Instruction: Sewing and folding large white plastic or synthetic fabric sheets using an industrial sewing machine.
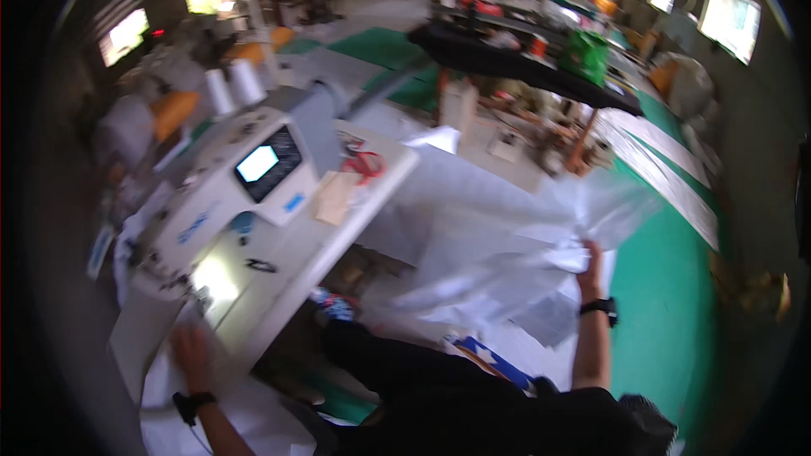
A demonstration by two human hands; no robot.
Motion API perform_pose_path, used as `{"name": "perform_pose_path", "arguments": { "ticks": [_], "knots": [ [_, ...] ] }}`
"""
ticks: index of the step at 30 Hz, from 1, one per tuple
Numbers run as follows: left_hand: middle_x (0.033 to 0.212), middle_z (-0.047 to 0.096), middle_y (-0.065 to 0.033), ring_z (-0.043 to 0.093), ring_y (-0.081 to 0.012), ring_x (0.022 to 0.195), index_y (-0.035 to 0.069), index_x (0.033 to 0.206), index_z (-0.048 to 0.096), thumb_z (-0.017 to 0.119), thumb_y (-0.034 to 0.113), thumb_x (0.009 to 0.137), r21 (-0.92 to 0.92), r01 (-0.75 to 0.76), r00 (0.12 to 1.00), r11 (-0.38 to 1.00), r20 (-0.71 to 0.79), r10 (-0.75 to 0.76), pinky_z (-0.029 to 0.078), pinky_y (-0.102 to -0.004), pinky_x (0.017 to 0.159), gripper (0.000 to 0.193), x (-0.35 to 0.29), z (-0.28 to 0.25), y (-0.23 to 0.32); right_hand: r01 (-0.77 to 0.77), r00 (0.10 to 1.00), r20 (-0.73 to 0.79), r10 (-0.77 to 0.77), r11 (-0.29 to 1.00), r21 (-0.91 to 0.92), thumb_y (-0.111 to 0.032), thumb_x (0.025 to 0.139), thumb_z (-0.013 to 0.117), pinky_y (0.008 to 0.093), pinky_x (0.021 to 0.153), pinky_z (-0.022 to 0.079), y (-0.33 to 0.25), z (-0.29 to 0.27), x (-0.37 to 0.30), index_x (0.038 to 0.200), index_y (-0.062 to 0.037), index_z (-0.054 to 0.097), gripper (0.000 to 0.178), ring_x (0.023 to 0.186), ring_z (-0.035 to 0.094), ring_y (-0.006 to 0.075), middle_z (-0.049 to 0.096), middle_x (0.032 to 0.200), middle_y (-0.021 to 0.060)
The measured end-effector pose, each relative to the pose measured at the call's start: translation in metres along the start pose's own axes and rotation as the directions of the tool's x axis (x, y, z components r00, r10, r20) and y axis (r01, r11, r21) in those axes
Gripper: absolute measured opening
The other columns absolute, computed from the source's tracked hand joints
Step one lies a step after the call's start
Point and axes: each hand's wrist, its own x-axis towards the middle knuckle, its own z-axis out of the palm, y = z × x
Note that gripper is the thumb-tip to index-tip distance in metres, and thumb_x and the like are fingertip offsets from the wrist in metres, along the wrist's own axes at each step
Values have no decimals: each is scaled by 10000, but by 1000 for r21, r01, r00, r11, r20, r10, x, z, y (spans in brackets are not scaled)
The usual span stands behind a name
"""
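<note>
A white sewing machine [221, 177] with a lit screen stands on a pale table at my left. My left hand [191, 352] rests on white cloth [165, 380] just in front of the needle area, its blurred fingers looking stretched out flat. Out to the right, my right hand [590, 268] is closed on the edge of a thin, whitish translucent sheet [498, 241]. That sheet spreads in loose folds between the sewing table and the green floor. Part of the right fingers is hidden by the sheet.
On the sewing table [308, 257] lie red-handled scissors [365, 166], a beige piece [335, 198] and a small black tool [261, 266]. White thread cones [247, 83] stand behind the machine. A cluttered black-covered bench [515, 59] is ahead; green flooring [659, 321] runs along the right.
</note>
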Motion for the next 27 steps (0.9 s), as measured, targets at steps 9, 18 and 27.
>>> {"name": "perform_pose_path", "arguments": {
  "ticks": [9, 18, 27],
  "knots": [
    [1296, 561, -119, 478, -355, 1225, 85, 1205, 590, 556, 320, 883, -300, -126, 969, 946, -240, 53, 382, -512, 989, 400, -83, -4, -37, 26, 602, 777, -183, 977, 211, -268, 935, 511, 342, 990, 420, -246, 376, -102, 1248, -37, 560, 392, 1149, 543, 209, 594, 1221, 115],
    [946, 663, -85, 619, -219, 817, -1, 1105, 586, 458, 411, 973, -995, 73, 729, 63, 10, -685, 504, -332, 746, 452, -190, -2, -149, 445, 23, 984, -176, 883, 147, -444, 877, 583, 402, 863, 469, -222, 658, -511, 1061, 43, 618, 522, 980, 616, 313, 668, 1034, 175],
    [1440, 369, -141, 388, -255, 1284, 25, 1443, 295, 614, 444, 881, -797, -486, 79, 359, -449, -890, 298, -406, 1097, 771, -473, -218, -269, 142, -401, 891, -211, 947, 288, -349, 889, 527, 436, 848, 469, -35, 667, -789, 1170, 19, 545, 464, 959, 603, 407, 636, 1010, 254]
  ]
}}
